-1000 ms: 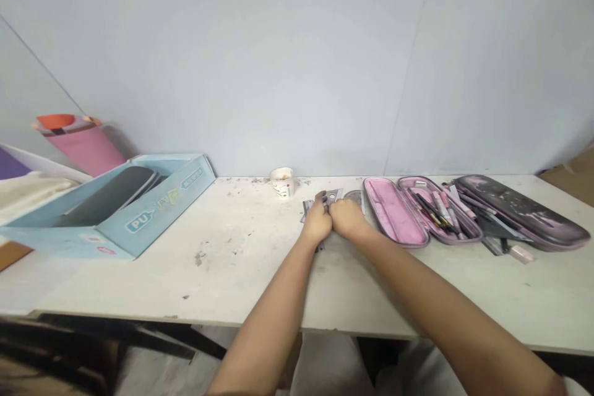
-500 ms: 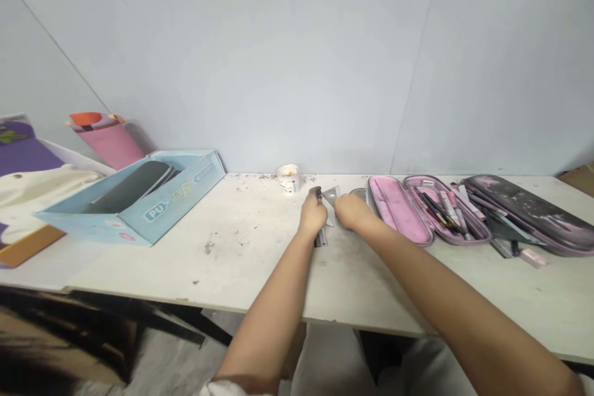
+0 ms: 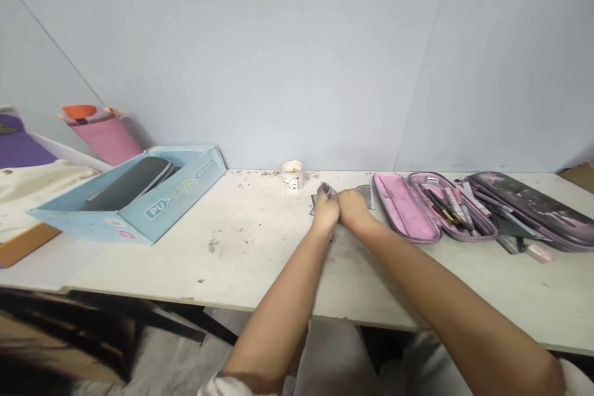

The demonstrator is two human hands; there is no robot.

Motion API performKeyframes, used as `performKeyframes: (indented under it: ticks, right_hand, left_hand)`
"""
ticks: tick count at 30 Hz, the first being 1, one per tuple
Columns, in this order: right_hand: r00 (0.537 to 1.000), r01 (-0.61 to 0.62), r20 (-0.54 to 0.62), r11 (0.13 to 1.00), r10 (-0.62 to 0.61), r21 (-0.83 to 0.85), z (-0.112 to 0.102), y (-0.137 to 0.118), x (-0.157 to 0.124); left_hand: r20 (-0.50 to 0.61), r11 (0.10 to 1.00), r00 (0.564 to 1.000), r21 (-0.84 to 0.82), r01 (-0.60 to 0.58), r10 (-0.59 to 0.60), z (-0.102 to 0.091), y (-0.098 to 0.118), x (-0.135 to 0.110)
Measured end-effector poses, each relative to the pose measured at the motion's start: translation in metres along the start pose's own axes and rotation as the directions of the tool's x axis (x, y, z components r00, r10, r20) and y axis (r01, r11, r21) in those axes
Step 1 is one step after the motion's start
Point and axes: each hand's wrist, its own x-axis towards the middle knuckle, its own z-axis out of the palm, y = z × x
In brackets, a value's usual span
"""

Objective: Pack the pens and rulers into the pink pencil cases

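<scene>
My left hand (image 3: 327, 208) and my right hand (image 3: 354, 206) are side by side and closed, touching or nearly so, above the table's middle. A dark grey, crumpled-looking thing (image 3: 323, 189) shows at my left fingers; I cannot make out what it is. My right fist is around the clear set square, now mostly hidden between the hands. A clear flat piece with a grey edge (image 3: 314, 203) shows left of my left hand. Just beyond my right hand lies a clear protractor (image 3: 369, 196). Part of a ruler shows under my left wrist.
A paper cup (image 3: 292, 177) stands near the wall. To the right are an open pink pencil case (image 3: 403, 213) with pens, a dark case (image 3: 533, 204) and a pink eraser (image 3: 539, 253). A blue box (image 3: 185, 198) and a pink roll-shaped item (image 3: 109, 139) are left.
My hands have come together, the left moving right against the right one. The set square that showed between them is now mostly covered. The view has shifted slightly.
</scene>
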Motion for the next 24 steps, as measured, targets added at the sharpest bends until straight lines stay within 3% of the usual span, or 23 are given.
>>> performKeyframes:
  ticks: [2,5,9,13,15,19,24]
  right_hand:
    - [0.995,-0.078,-0.052,0.997,0.079,0.027,-0.002,0.006,-0.003]
    - [0.977,-0.164,-0.123,0.983,0.173,0.076,-0.007,0.019,-0.010]
    - [0.952,-0.214,-0.191,0.967,0.239,0.140,-0.012,0.046,-0.031]
    - [0.900,-0.268,-0.273,0.926,0.339,0.267,-0.007,0.080,-0.060]
    - [0.877,-0.301,-0.287,0.905,0.386,0.300,-0.002,0.096,-0.071]
    - [0.889,-0.356,-0.199,0.896,0.412,0.264,0.005,0.120,-0.084]
    - [0.925,-0.349,-0.122,0.932,0.360,0.101,-0.001,0.131,-0.087]
  left_hand:
    - [0.016,0.992,0.997,0.093,-0.081,0.080,0.002,0.001,-0.004]
    - [0.143,0.952,0.965,0.185,-0.244,0.219,0.004,0.002,-0.009]
    - [0.391,0.835,0.835,0.236,-0.497,0.387,0.011,0.004,-0.019]
    - [0.577,0.715,0.712,0.290,-0.636,0.400,0.032,0.008,-0.032]
    - [0.636,0.661,0.673,0.324,-0.677,0.377,0.046,0.010,-0.039]
    - [0.673,0.601,0.676,0.418,-0.681,0.299,0.067,0.014,-0.051]
    - [0.650,0.598,0.690,0.427,-0.678,0.319,0.069,0.017,-0.047]
